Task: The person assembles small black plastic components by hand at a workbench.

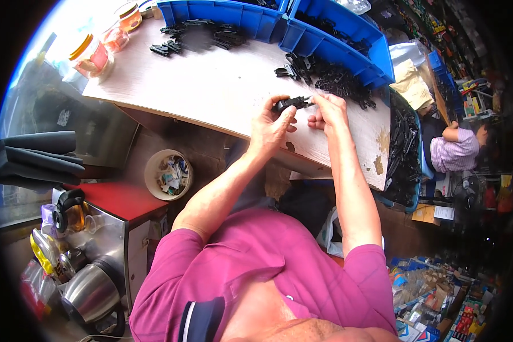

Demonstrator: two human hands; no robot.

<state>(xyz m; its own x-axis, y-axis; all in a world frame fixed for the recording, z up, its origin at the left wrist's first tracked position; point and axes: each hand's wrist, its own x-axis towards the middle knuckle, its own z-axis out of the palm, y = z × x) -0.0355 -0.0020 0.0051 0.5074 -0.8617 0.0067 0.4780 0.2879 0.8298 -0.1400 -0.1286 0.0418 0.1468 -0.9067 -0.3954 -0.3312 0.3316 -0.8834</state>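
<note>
Over the white worktable (211, 85), my left hand (269, 128) is closed round a small black plastic part (290, 104), thumb on top. The part lies roughly level, and a light metallic bit shows at its right end. Pinched at that end is my right hand (332, 113), thumb and forefinger together; whatever sits between those fingertips is too small to make out. Just beyond my hands a heap of small black parts (342, 82) lies on the tabletop. More black parts (202, 35) are spread farther left.
Two blue bins (336, 50) stand along the table's far edge, with jars (90, 60) at the far left. A tub of black parts (403, 148) is right of the table. On the floor is a waste bucket (151, 174). Another person (455, 149) sits at the right.
</note>
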